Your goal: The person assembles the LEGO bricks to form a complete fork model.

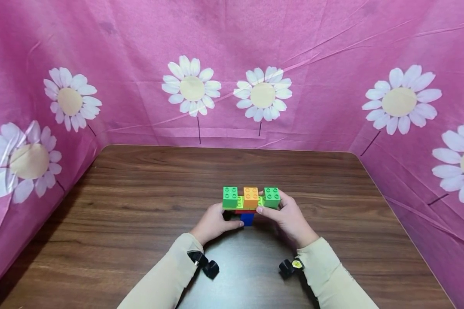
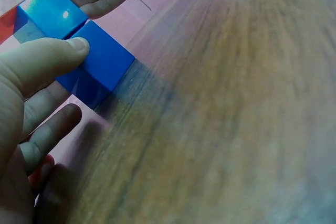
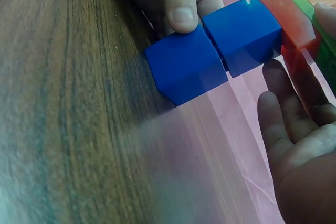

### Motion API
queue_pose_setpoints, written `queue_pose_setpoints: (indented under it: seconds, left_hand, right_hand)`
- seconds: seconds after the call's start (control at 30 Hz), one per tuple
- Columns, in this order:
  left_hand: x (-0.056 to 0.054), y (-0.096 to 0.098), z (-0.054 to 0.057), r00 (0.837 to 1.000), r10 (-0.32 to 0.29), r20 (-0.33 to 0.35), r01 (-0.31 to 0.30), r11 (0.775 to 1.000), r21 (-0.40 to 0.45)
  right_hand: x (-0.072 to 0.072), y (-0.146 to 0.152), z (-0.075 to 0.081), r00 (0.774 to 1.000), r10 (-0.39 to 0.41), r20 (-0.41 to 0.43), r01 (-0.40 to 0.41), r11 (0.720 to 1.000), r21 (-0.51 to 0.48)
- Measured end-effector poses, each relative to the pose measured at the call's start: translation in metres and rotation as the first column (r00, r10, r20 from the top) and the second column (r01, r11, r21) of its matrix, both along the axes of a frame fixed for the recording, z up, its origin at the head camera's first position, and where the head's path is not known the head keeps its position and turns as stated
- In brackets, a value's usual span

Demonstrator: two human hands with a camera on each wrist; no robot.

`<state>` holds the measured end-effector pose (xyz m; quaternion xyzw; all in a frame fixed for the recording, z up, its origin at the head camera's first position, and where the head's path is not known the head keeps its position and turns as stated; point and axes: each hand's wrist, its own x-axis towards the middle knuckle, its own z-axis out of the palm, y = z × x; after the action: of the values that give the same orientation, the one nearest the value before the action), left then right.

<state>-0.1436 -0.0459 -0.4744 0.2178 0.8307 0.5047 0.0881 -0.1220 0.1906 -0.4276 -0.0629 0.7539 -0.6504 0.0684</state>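
A toy building-brick structure stands upright between both hands, its foot right at the tabletop. Its stem is a lower blue brick under another blue brick. Above come a red brick and a lime-green layer, topped by a green brick, an orange brick and another green brick. My left hand grips the lower blue brick, thumb on its near face. My right hand holds the upper right part, thumb against the lime layer and fingers partly hidden behind.
The brown wood-grain table spreads around the hands. A pink cloth with large white daisies rises behind the table and along both sides. Small black cameras are strapped at both wrists, near the cream sleeves.
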Motion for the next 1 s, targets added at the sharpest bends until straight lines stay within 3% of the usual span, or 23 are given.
queue_pose_setpoints:
  seconds: [0.3, 1.0]
  left_hand:
    - [0.0011, 0.0007, -0.0001, 0.999, 0.029, 0.033, -0.032, 0.995, 0.097]
    - [-0.0048, -0.0001, 0.0079, 0.994, 0.016, 0.108, -0.015, 1.000, -0.011]
  right_hand:
    - [0.0014, -0.0002, 0.0011, 1.000, 0.014, -0.007, -0.013, 0.999, 0.044]
    - [0.0002, -0.0003, 0.0015, 0.999, 0.033, 0.000, -0.032, 0.998, 0.050]
